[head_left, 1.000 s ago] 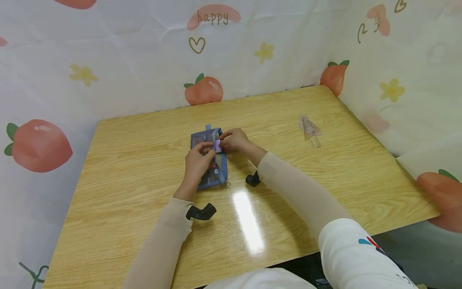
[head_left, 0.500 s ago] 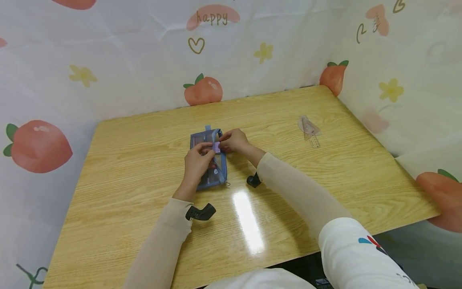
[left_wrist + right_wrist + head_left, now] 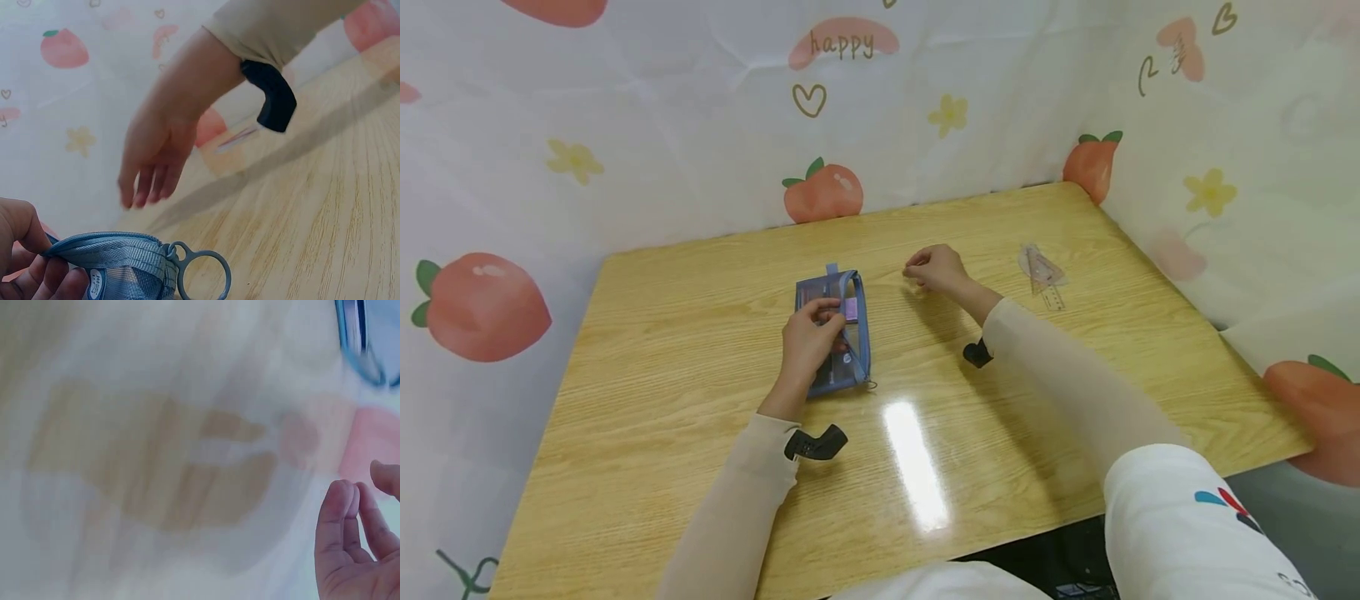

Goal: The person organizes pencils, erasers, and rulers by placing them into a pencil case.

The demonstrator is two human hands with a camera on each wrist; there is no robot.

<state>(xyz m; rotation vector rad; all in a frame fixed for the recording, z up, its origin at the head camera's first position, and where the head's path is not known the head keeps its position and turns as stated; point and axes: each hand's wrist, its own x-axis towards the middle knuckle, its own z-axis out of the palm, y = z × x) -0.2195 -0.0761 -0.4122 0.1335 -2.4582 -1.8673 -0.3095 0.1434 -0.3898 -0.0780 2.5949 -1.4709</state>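
Observation:
A blue mesh zip pouch lies on the table with its zip side parted. My left hand pinches the edge of that opening between thumb and fingers, as the left wrist view shows beside the pouch's zip end and ring. Inside the mouth sits a small purple block, and other contents show dimly through the mesh. To the right of the pouch, my right hand is raised over the table, its fingers loosely bent with nothing between them in the right wrist view.
Clear plastic drawing rulers, a protractor among them, lie overlapped at the right of the wooden table. A patterned cloth hangs along the back and sides.
My right hand has let go of the purple block and moved right and back, away from the pouch. The block stays in the pouch's mouth, and the left hand keeps its grip.

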